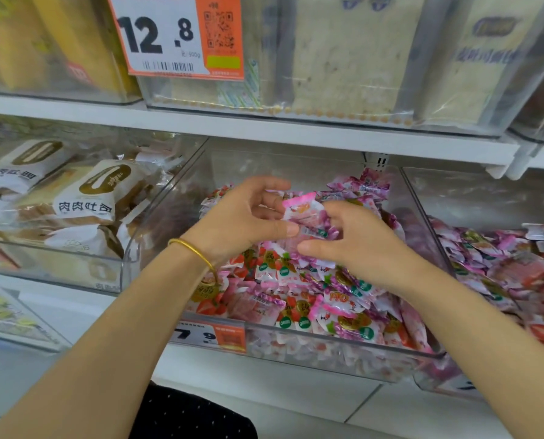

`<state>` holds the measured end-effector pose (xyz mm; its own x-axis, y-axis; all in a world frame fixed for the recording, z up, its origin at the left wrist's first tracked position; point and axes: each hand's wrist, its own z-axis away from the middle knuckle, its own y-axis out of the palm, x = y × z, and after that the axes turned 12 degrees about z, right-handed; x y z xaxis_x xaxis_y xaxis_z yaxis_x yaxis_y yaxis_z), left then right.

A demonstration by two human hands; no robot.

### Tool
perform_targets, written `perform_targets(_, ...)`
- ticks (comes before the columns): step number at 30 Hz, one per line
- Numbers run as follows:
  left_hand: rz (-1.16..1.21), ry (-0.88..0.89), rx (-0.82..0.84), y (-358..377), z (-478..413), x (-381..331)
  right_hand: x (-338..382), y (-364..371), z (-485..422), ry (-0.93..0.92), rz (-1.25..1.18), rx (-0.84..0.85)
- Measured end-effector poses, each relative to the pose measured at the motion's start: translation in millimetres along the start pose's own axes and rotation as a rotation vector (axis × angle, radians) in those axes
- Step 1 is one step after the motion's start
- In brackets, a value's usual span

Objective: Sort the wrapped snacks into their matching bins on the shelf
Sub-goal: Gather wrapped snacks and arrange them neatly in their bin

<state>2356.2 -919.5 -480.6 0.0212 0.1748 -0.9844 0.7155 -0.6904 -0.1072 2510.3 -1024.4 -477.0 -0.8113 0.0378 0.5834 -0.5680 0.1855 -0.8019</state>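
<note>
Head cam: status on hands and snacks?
Left hand and right hand both grip pink snack packets. Held over middle bin of mixed wrappers. Nothing blocking.

A white shelf [264,129] runs across the view, its right end carried by a white bracket [514,164], with a second white level below it. A white-and-orange price tag [169,36] reading 12.8 hangs at the upper left, and a smaller price tag [215,335] sits lower down. Beneath lies a pale floor [296,397] crossed by thin dark seams, in bright, even light.
</note>
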Motion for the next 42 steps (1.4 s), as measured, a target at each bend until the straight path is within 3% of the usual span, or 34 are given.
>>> perform_targets(2, -0.216, -0.038, 0.062, -8, 6, 1, -1, -5, 5, 0.034, 0.015, -0.043)
perform_targets(5, -0.661, -0.131, 0.382, -12, 18, 10, -3, -10, 12, 0.127, 0.018, -0.061)
perform_targets(7, -0.758, -0.186, 0.514, -8, 20, 17, -5, -10, 14, 0.149, 0.008, -0.052)
perform_targets(12, -0.824, -0.155, 0.549, -3, 17, 22, 1, -7, 17, 0.171, -0.037, -0.066)
perform_targets(16, -0.664, -0.164, 0.482, -9, 19, 14, -3, -3, 16, 0.171, -0.173, -0.055)
perform_targets(20, -0.214, -0.088, 0.277, -20, 23, -2, -2, -4, 14, 0.358, -0.534, -0.002)
perform_targets(23, -0.038, 0.015, 0.173, -17, 25, -11, -2, -5, 13, 0.481, -0.756, 0.019)
perform_targets(29, 0.229, 0.063, 0.261, 0, 31, -17, 4, -9, 22, 0.479, -1.227, 0.261)
perform_targets(37, 0.187, 0.23, 0.359, 74, 28, -30, -19, -67, 74, 0.38, -1.135, 0.099)
perform_targets(42, -0.004, 0.343, 0.381, 157, 9, -37, -55, -114, 122, 0.393, -0.947, -0.046)
